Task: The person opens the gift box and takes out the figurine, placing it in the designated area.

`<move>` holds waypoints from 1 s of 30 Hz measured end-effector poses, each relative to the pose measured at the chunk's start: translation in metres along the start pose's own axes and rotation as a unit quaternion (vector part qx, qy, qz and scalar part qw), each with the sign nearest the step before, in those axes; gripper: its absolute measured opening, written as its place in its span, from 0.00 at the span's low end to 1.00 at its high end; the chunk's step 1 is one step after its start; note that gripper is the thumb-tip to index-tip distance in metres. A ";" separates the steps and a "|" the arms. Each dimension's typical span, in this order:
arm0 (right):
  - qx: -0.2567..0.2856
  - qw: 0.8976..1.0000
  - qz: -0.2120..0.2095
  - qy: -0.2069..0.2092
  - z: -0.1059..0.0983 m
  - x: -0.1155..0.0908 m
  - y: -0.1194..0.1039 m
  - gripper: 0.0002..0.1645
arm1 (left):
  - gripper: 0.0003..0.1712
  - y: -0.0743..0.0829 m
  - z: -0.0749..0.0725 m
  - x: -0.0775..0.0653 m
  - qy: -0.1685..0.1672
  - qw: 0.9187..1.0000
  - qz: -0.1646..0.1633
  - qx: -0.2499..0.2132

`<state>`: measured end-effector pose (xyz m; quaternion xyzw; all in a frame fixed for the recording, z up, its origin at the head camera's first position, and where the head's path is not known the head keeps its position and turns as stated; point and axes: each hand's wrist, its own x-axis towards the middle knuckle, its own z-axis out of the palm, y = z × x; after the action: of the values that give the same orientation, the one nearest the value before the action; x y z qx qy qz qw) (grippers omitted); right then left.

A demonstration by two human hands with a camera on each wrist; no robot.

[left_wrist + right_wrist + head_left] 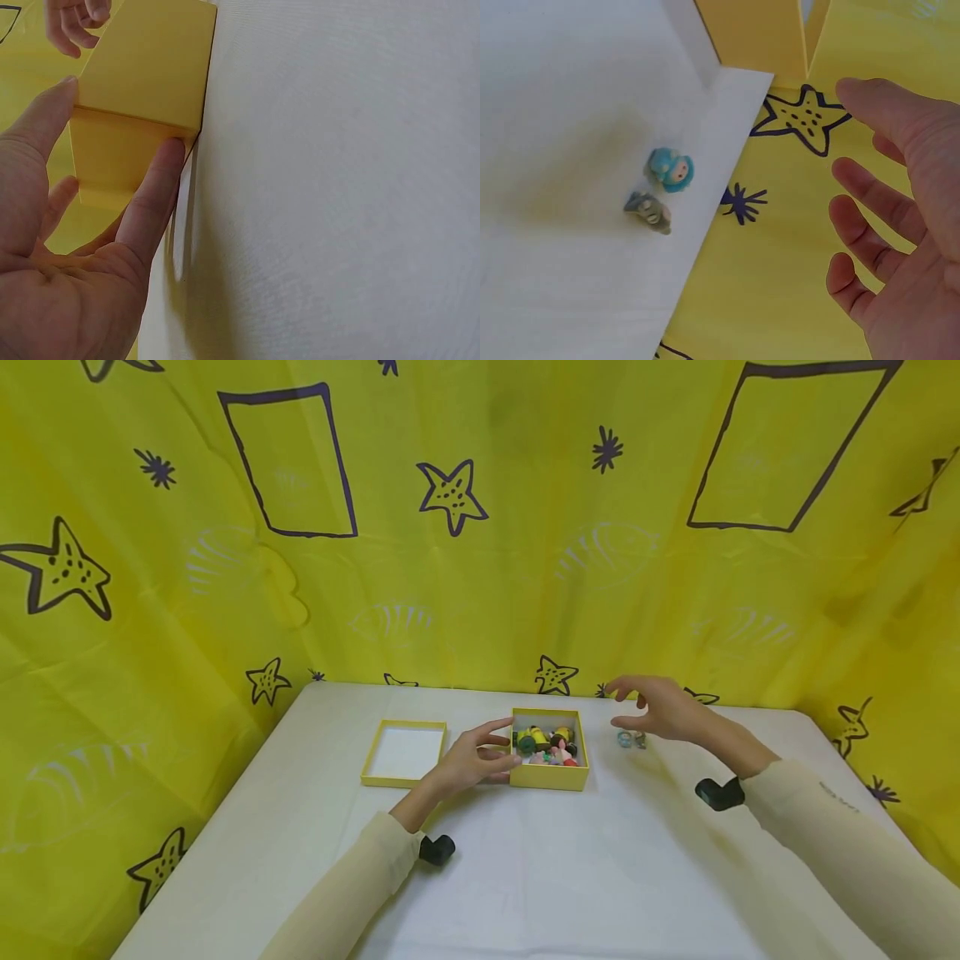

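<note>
A yellow box [549, 778] with no lid on it stands on the white table and holds several small toy figurines [538, 739] in yellow, green, pink and red. My left hand [474, 763] touches the box's left wall with extended fingertips; the left wrist view shows them against the yellow side. Right of the box, my right hand [660, 708] hovers in the air with bent, spread fingers and nothing in them. Two figurines lie on the table near it: a light-blue one [671, 170] and a greyish one [651, 212], close together.
A shallow yellow-edged box lid [405, 752] lies left of the box, its white inside facing up. Behind the white-covered table [570, 877] hangs a yellow curtain [487, 585] with starfish and fish drawings, which also runs along both sides.
</note>
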<state>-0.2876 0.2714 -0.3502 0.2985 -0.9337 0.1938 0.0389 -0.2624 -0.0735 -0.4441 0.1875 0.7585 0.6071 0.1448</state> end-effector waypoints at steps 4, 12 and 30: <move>-0.005 1.000 -0.010 0.001 -0.002 0.004 -0.006 0.29 | 0.44 0.000 0.000 0.000 0.000 1.000 0.002 -0.001; -0.002 1.000 -0.021 -0.008 -0.003 0.014 -0.019 0.28 | 0.43 0.001 0.000 0.000 0.003 1.000 0.005 0.010; 0.020 0.998 -0.051 -0.029 0.004 0.032 -0.044 0.26 | 0.43 0.003 0.000 -0.001 0.009 1.000 0.005 0.011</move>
<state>-0.2880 0.2198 -0.3327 0.3518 -0.9140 0.2013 0.0154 -0.2612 -0.0733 -0.4416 0.1880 0.7655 0.6008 0.1328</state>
